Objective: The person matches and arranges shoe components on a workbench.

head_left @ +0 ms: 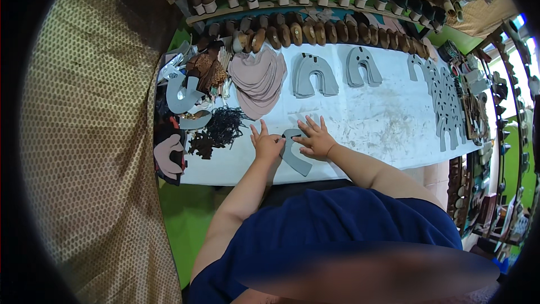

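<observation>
A grey curved shoe-upper piece [297,161] lies flat on the white-covered table in front of me. My left hand [269,145] is at its left edge, thumb and forefinger pinched together and the other fingers raised. A small dark bit shows at those fingertips, too small to name. From the right, my right hand [316,139] rests on the piece's upper part with its fingers spread. Part of the piece is hidden under my fingers. To the left of my left hand lies a tangle of thin black strips [225,125].
Beyond my hands are two stacks of grey uppers [315,76] [361,68] with dark marks at their tops. Pink pieces [257,79] are piled at the left, near more grey pieces [183,94]. Slotted grey pieces [447,104] line the right; shoe lasts [320,33] stand along the back.
</observation>
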Motion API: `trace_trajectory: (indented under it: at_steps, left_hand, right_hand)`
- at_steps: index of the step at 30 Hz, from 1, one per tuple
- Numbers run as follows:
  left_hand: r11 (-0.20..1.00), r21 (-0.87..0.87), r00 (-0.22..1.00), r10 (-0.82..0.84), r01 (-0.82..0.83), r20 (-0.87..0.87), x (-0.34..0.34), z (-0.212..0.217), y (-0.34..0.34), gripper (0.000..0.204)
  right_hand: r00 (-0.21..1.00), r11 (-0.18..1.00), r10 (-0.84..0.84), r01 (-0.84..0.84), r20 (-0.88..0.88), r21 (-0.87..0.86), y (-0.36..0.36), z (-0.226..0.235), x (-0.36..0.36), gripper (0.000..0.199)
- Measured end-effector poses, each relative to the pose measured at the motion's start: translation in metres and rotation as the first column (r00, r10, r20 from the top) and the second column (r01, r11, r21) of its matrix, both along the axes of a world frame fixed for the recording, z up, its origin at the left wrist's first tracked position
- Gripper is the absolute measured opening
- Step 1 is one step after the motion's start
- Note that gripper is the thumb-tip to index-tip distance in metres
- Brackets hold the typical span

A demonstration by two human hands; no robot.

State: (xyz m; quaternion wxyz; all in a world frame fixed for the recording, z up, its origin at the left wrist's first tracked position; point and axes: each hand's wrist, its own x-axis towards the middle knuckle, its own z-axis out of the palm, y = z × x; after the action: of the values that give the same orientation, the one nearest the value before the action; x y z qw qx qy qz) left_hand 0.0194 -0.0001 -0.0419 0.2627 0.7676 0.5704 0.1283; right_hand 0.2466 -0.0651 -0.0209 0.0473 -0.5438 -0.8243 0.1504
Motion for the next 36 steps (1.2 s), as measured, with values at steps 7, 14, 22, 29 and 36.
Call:
trace_trajectory:
  at_steps: [7,14,22,29,36]
  left_hand:
    - [0.994,-0.103,0.993,-0.026,0.038,0.114,0.029,0.016,-0.005,0.013]
    - [0.993,-0.056,0.991,-0.096,0.101,0.090,0.034,0.024,-0.005,0.020]
    - [0.993,-0.115,0.997,-0.005,0.015,0.083,0.019,0.000,-0.016,0.030]
    - [0.997,-0.072,0.999,0.038,-0.035,0.037,0.021,0.014,-0.011,0.020]
    - [0.996,-0.082,1.000,0.024,-0.025,-0.008,0.032,0.019,-0.005,0.013]
  right_hand:
    - [0.999,0.997,-0.044,0.044,0.001,-0.058,0.005,-0.001,-0.003,0.046]
    - [0.995,0.999,-0.041,0.042,-0.094,0.009,0.006,-0.009,0.002,0.046]
    - [0.873,0.966,-0.074,0.184,-0.482,0.184,0.004,-0.034,0.016,0.048]
    - [0.965,0.981,-0.041,0.088,-0.260,0.174,0.004,-0.035,0.017,0.048]
    - [0.962,0.982,-0.055,0.101,-0.267,0.159,0.002,-0.035,0.015,0.043]
